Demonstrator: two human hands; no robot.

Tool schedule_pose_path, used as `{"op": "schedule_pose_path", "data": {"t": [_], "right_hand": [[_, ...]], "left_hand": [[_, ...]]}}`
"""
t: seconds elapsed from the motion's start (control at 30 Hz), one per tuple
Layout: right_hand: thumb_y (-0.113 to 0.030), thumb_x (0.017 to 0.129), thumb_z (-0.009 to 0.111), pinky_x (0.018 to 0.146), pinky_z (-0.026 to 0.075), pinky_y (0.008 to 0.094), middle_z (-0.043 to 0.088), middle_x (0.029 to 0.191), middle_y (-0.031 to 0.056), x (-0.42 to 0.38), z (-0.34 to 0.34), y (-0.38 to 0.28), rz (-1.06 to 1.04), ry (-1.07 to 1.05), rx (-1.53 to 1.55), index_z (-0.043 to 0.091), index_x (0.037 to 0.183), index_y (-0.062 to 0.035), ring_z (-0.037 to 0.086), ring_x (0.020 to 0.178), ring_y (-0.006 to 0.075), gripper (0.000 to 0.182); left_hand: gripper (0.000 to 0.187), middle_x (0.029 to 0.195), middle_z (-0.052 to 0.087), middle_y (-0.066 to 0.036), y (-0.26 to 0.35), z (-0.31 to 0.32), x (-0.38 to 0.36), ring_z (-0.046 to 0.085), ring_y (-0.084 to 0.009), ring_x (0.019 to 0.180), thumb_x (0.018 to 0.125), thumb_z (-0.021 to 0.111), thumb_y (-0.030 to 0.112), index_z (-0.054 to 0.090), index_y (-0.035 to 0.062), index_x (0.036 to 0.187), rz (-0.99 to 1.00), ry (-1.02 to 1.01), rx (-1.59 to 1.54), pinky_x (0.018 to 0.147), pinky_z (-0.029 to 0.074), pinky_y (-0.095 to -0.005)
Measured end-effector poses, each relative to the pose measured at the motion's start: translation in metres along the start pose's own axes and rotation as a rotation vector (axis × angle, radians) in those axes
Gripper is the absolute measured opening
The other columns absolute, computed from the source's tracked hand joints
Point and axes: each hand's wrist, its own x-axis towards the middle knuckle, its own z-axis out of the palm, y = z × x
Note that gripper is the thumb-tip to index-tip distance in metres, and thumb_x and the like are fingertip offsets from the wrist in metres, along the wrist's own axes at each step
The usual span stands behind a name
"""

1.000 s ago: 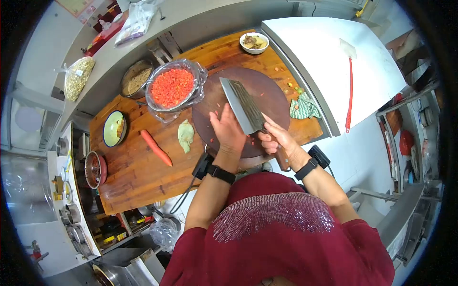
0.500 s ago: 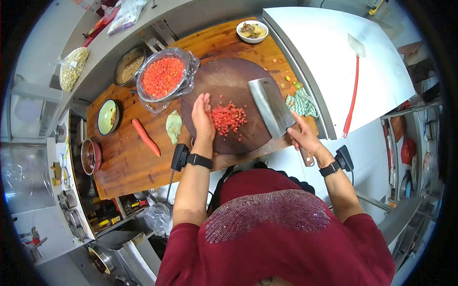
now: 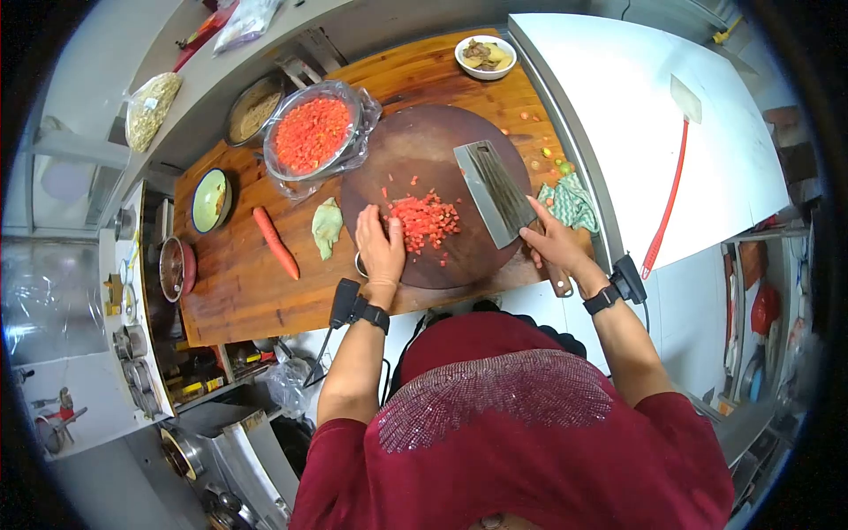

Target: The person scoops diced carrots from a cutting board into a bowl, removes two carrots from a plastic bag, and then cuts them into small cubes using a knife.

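Observation:
A pile of diced carrot (image 3: 426, 219) lies on the round dark chopping board (image 3: 415, 137). My left hand (image 3: 382, 252) rests palm down on the board at the pile's left side, fingers apart and holding nothing. On the right, my right hand (image 3: 558, 246) is closed round the wooden handle of a cleaver (image 3: 495, 194). Its broad blade is tilted over the board's right part, to the right of the diced carrot. A whole carrot (image 3: 276, 245) and a pale green cloth-like piece (image 3: 326, 228) lie on the wood left of the board.
Behind the board's left stands a plastic-lined bowl (image 3: 276, 163) full of diced carrot. A white bowl (image 3: 486, 73) of sliced food is at the back. A checked cloth (image 3: 570, 201) lies right of the board. Farther left are a green bowl (image 3: 210, 201) and a red bowl (image 3: 187, 269).
My left hand has turned from upright on edge to palm down and lowered beside the pile. The cleaver blade has shifted slightly left and turned, showing more of its flat side.

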Motion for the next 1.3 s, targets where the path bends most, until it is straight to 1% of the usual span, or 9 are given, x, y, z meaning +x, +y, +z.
{"op": "schedule_pose_path", "data": {"t": [0.1, 0.17, 0.27, 0.57, 0.8, 0.93, 1.0, 1.07, 1.3], "right_hand": [[-0.009, 0.087, 0.056, 0.04, 0.04, 0.0246, 0.052, 0.065, 0.0027, 0.004, 0.003, 0.006, -0.034, -0.058, -0.061, 0.021, 0.143, -0.0114, 0.048, 0.044, 0.0092, 0.066], [-0.007, 0.088, 0.054, 0.04, 0.041, 0.0246, 0.049, 0.063, 0.0016, 0.005, 0.008, 0.008, -0.038, -0.094, -0.09, 0.018, 0.143, -0.0114, 0.047, 0.044, 0.0093, 0.066], [-0.006, 0.088, 0.053, 0.039, 0.041, 0.0248, 0.047, 0.06, 0.0005, 0.003, 0.016, 0.006, -0.063, -0.142, -0.127, 0.016, 0.144, -0.0105, 0.046, 0.043, 0.0094, 0.067], [-0.007, 0.088, 0.054, 0.04, 0.042, 0.025, 0.049, 0.063, 0.0019, 0.006, 0.048, -0.004, -0.046, -0.115, -0.122, 0.015, 0.144, -0.0101, 0.049, 0.044, 0.01, 0.068], [-0.008, 0.087, 0.055, 0.041, 0.042, 0.0252, 0.049, 0.063, 0.002, 0.025, 0.051, 0.002, -0.092, -0.177, -0.176, 0.018, 0.144, -0.0137, 0.05, 0.046, 0.0102, 0.068], [-0.008, 0.086, 0.056, 0.041, 0.043, 0.026, 0.049, 0.062, 0.0025, 0.02, 0.047, -0.002, -0.076, -0.191, -0.179, 0.02, 0.143, -0.0134, 0.049, 0.045, 0.0109, 0.068], [-0.009, 0.086, 0.056, 0.041, 0.043, 0.0263, 0.049, 0.061, 0.0028, 0.019, 0.047, 0.0, -0.074, -0.208, -0.178, 0.02, 0.143, -0.0132, 0.049, 0.045, 0.0111, 0.068], [-0.009, 0.086, 0.056, 0.042, 0.043, 0.0262, 0.05, 0.061, 0.0033, 0.018, 0.048, 0.001, -0.062, -0.197, -0.191, 0.019, 0.143, -0.0133, 0.05, 0.045, 0.011, 0.068], [-0.008, 0.085, 0.055, 0.043, 0.044, 0.0255, 0.052, 0.063, 0.0038, 0.019, 0.065, -0.001, -0.059, -0.218, -0.166, 0.019, 0.143, -0.0133, 0.05, 0.045, 0.0109, 0.069]], "left_hand": [[0.064, 0.134, 0.037, -0.024, 0.024, -0.009, -0.01, 0.034, -0.0393, 0.124, 0.08, 0.063, 0.036, 0.041, -0.0023, 0.126, 0.004, -0.088, -0.098, 0.104, 0.026, -0.0442], [0.087, 0.14, 0.026, -0.023, 0.046, -0.021, -0.012, 0.024, -0.0419, 0.129, 0.064, 0.074, 0.047, 0.039, 0.0026, 0.13, 0.189, -0.275, 0.062, 0.105, 0.023, -0.0498], [0.102, 0.143, 0.019, -0.023, 0.053, -0.021, -0.013, 0.015, -0.0433, 0.132, 0.054, 0.079, 0.05, 0.034, 0.0064, 0.135, 0.262, -0.373, 0.248, 0.105, 0.016, -0.0546], [0.083, 0.142, 0.026, -0.022, 0.013, 0.005, 0.038, 0.021, -0.0388, 0.133, 0.075, 0.061, 0.053, 0.029, 0.0102, 0.139, -0.042, -0.194, 0.145, 0.107, 0.013, -0.0502], [0.078, 0.138, 0.036, -0.02, 0.011, -0.001, 0.048, 0.027, -0.0359, 0.131, 0.077, 0.06, 0.049, 0.034, 0.0047, 0.135, 0.24, -0.395, -0.079, 0.108, 0.019, -0.0442], [0.07, 0.135, 0.039, -0.021, 0.026, -0.019, 0.028, 0.029, -0.0365, 0.13, 0.077, 0.06, 0.036, 0.036, 0.0015, 0.133, 0.221, -0.396, -0.22, 0.108, 0.021, -0.0415], [0.066, 0.135, 0.037, -0.022, 0.017, -0.016, 0.019, 0.029, -0.0366, 0.13, 0.08, 0.057, 0.035, 0.036, -0.0003, 0.133, 0.264, -0.337, -0.133, 0.108, 0.022, -0.0417], [0.066, 0.136, 0.035, -0.024, 0.011, -0.007, 0.008, 0.029, -0.0398, 0.129, 0.085, 0.053, 0.04, 0.035, -0.0015, 0.132, 0.029, -0.078, 0.019, 0.107, 0.021, -0.0462], [0.068, 0.136, 0.033, -0.028, 0.041, 0.021, 0.003, 0.027, -0.0429, 0.128, 0.086, 0.051, 0.043, 0.034, -0.0051, 0.132, -0.055, -0.054, 0.193, 0.107, 0.02, -0.0477]]}}
